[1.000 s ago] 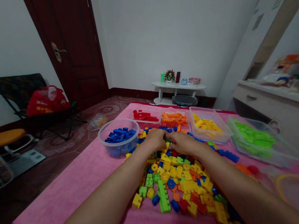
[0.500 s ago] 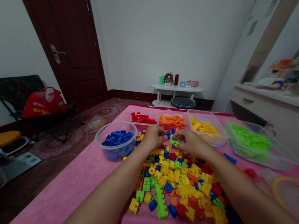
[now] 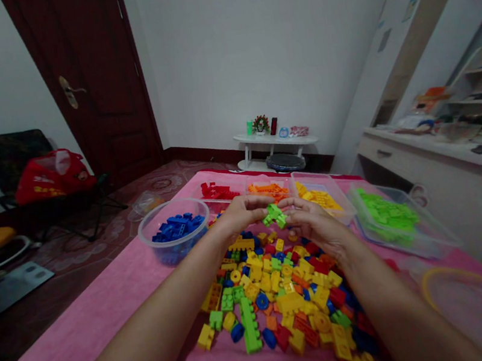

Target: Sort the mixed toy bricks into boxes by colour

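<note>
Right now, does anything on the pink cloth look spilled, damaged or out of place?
One thing: the mixed pile lies loose across the cloth, odd beside the round tub, which shows only blue bricks, and the right-hand tub, only green ones. I cannot tell if it spilled. No damage stands out.

I work in dim, even, greyish light; I can't tell where it comes from. Straight beyond the brick pile (image 3: 290,304), the wall (image 3: 223,43) is the palest, broadest surface, while the door (image 3: 88,58), far back to the pile's left, sinks almost to black-brown. Close on the pile's left, my left forearm (image 3: 154,325) lays a soft shade on the pink cloth (image 3: 117,297). The pile's colours read vivid, its edges slightly soft. Well off to its right, the cabinet (image 3: 452,183) looks stretched and smeary, and the upright panel (image 3: 408,35) behind leans.
</note>
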The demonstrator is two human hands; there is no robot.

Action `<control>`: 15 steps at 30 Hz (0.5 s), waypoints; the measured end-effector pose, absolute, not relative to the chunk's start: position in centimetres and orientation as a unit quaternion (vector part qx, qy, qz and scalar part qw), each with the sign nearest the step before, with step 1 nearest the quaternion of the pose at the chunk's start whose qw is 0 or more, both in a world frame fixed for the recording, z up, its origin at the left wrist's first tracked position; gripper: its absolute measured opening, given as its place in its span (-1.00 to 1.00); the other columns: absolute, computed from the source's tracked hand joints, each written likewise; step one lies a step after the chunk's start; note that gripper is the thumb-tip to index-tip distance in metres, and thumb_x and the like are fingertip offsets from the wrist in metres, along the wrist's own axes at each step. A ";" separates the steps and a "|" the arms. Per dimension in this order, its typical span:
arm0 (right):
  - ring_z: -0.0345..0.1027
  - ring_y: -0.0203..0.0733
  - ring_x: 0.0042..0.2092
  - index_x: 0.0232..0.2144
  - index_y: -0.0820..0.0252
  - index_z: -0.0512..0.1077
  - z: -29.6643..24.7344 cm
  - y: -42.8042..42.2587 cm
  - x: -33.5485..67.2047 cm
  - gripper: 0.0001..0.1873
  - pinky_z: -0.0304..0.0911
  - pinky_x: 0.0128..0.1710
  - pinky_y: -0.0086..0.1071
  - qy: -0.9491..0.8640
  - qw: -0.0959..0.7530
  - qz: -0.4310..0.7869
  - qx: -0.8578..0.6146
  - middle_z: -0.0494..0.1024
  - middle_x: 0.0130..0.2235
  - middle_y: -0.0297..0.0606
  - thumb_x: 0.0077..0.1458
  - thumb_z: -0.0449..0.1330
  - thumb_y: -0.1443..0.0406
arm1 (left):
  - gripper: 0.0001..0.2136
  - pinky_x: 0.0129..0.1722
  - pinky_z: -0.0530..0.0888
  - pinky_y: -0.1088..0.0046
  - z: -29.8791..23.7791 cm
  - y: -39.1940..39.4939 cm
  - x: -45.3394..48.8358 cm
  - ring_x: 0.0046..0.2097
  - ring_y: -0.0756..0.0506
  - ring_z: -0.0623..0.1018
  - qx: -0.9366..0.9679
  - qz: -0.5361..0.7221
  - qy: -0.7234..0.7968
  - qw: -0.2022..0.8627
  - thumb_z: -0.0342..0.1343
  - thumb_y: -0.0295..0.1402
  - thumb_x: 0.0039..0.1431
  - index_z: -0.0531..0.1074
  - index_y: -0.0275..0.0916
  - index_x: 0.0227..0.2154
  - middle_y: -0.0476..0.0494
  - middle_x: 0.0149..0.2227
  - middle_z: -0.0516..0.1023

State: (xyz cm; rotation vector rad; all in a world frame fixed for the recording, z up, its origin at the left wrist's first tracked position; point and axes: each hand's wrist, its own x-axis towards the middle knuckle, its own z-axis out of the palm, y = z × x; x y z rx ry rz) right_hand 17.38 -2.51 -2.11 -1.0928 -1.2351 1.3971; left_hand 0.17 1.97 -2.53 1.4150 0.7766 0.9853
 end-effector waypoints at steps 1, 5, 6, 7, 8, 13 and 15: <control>0.30 -0.39 -0.47 -0.26 0.15 0.34 -2.2 -2.6 17.1 -0.63 0.22 -0.54 -0.54 -0.489 0.477 0.579 -0.446 0.43 -0.41 -0.38 -0.23 0.20 0.41 | -0.70 -0.30 0.41 0.51 -2.5 2.0 0.2 -0.37 0.01 0.51 0.609 0.425 0.336 0.579 0.17 -0.55 -0.17 0.51 -0.38 -0.27 -0.15 -0.33 0.58; 0.35 -0.34 -0.43 -0.23 0.15 0.31 -2.6 -2.8 15.8 -0.64 0.27 -0.51 -0.49 -0.416 0.499 0.643 -0.406 0.46 -0.36 -0.33 -0.18 0.13 0.43 | -0.77 -0.31 0.44 0.48 -2.7 2.4 0.7 -0.40 0.02 0.51 0.633 0.448 0.354 0.522 0.16 -0.56 -0.15 0.51 -0.41 -0.33 -0.14 -0.38 0.58; 0.35 -0.33 -0.44 -0.25 0.18 0.31 -2.6 -2.9 15.4 -0.68 0.27 -0.53 -0.49 -0.398 0.499 0.667 -0.385 0.47 -0.37 -0.31 -0.16 0.11 0.42 | -0.77 -0.32 0.44 0.48 -2.7 2.4 0.8 -0.41 0.02 0.51 0.644 0.451 0.353 0.506 0.15 -0.55 -0.13 0.51 -0.42 -0.32 -0.14 -0.39 0.57; 0.34 -0.32 -0.46 -0.28 0.20 0.31 -2.6 -2.9 15.1 -0.74 0.25 -0.56 -0.49 -0.382 0.497 0.689 -0.364 0.47 -0.38 -0.29 -0.13 0.09 0.40 | -0.78 -0.33 0.45 0.47 -2.8 2.4 0.8 -0.41 0.01 0.51 0.657 0.451 0.352 0.491 0.14 -0.54 -0.11 0.50 -0.42 -0.31 -0.14 -0.39 0.57; 0.33 -0.32 -0.48 -0.30 0.21 0.31 -2.5 -2.9 14.9 -0.79 0.22 -0.60 -0.50 -0.368 0.496 0.706 -0.347 0.46 -0.40 -0.27 -0.10 0.09 0.37 | -0.77 -0.34 0.46 0.47 -2.8 2.4 0.9 -0.41 0.01 0.51 0.669 0.449 0.350 0.478 0.13 -0.53 -0.10 0.49 -0.41 -0.30 -0.14 -0.38 0.57; 0.29 -0.37 -0.53 -0.34 0.23 0.31 -2.5 -2.7 14.8 -0.86 0.12 -0.71 -0.59 -0.297 0.530 0.729 -0.315 0.44 -0.48 -0.31 0.02 0.11 0.28 | -0.79 -0.29 0.49 0.46 -2.5 1.5 1.3 -0.34 -0.02 0.54 0.717 0.444 0.323 0.430 0.10 -0.52 -0.08 0.49 -0.36 -0.32 -0.12 -0.36 0.57; 0.27 -0.40 -0.54 -0.34 0.25 0.31 -2.7 -2.6 14.9 -0.89 0.11 -0.71 -0.63 -0.269 0.556 0.721 -0.315 0.43 -0.49 -0.32 0.03 0.12 0.32 | -0.79 -0.27 0.50 0.44 -2.4 1.2 1.6 -0.33 -0.02 0.55 0.715 0.454 0.310 0.431 0.09 -0.50 -0.07 0.49 -0.36 -0.31 -0.13 -0.34 0.57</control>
